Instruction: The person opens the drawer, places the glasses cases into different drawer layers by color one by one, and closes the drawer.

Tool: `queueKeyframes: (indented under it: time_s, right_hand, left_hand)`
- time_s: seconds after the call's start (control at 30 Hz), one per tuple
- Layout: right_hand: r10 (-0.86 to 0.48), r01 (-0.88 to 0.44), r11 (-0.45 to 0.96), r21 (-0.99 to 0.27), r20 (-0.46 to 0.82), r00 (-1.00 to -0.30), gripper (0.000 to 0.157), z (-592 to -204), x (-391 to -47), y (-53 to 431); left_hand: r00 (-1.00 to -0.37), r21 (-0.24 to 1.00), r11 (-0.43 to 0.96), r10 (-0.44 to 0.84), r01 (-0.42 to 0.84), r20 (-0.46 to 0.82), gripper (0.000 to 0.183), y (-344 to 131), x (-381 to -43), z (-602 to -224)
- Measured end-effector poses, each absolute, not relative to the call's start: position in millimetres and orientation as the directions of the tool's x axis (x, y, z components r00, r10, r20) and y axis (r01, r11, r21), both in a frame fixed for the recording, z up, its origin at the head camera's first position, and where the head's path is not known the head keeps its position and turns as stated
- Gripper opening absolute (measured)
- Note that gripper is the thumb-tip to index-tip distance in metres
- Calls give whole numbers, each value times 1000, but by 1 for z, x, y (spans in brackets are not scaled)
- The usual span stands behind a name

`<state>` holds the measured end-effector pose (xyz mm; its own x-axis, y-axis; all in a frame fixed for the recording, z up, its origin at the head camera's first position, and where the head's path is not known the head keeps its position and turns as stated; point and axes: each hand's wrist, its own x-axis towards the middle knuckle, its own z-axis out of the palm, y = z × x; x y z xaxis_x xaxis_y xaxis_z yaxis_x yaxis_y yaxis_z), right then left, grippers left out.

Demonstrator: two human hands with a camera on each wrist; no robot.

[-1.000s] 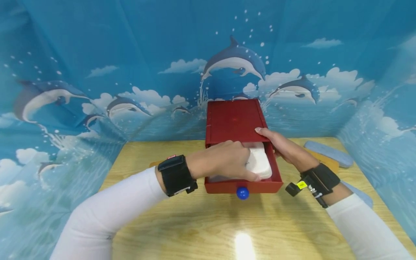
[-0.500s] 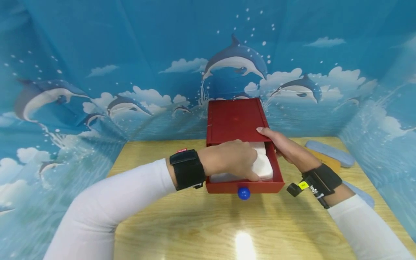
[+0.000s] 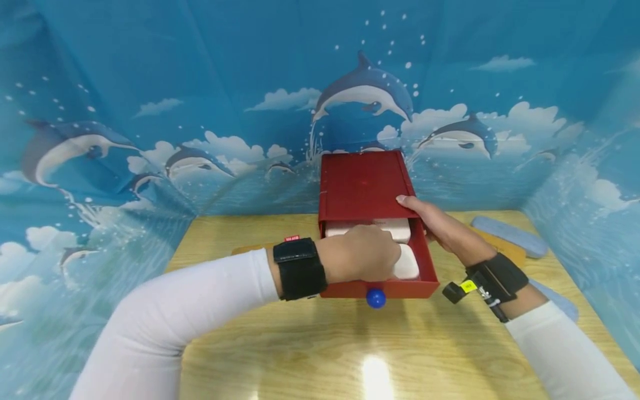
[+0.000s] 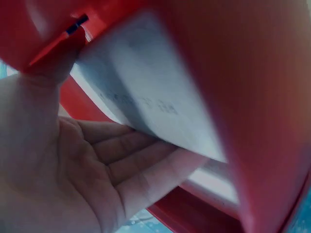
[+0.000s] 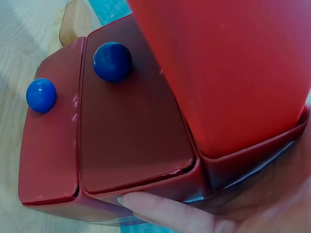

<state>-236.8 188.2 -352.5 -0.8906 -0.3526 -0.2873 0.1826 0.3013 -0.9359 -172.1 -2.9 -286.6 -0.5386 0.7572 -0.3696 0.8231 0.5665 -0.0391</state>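
Note:
A red drawer cabinet (image 3: 360,186) stands on the table, its top drawer (image 3: 350,290) pulled out by a blue knob (image 3: 376,298) side facing me. Inside lie a white pack (image 3: 407,264) in front and another white pack (image 3: 396,229) behind. My left hand (image 3: 365,255) reaches into the drawer and grips the front pack; the left wrist view has thumb and fingers on opposite edges of this printed pack (image 4: 150,92). My right hand (image 3: 442,226) holds the cabinet's right side, thumb on top. Lower drawers with blue knobs (image 5: 112,61) are shut in the right wrist view.
At right on the wooden table (image 3: 310,355) lie a grey-blue long object (image 3: 510,236), an orange object (image 3: 504,249) and another grey-blue one (image 3: 556,299). Part of an orange object (image 3: 245,249) shows behind the left wrist. A dolphin-print curtain (image 3: 260,78) surrounds the table.
My left hand has moved slightly right and its fingers have drawn in around the front white pack. More of the rear pack shows. My right hand keeps its hold on the cabinet.

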Motion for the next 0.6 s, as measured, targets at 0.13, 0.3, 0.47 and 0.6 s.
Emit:
queueKeyframes:
  time_s: [0.13,0.3,0.47,0.6]
  right_hand:
    - [-353,184,295,-938,-286,-891,71,-352,-237,188]
    - [-349,184,312,-932,-292,-890,71,-351,-237,188]
    - [-353,178,318,-931,-291,-889,72,-349,-235,189]
    - [-359,177,311,-934,-288,-888,71,-349,-234,189]
  left_hand:
    - [-547,-80,561,751,824,-369,23,-1,-170,-288]
    - [-545,-138,534,760,834,-353,35,-1,-169,-290]
    - [-537,-130,526,775,840,-335,38,-3,-168,-290]
    - [-531,-87,536,777,840,-338,35,-5,-168,-289]
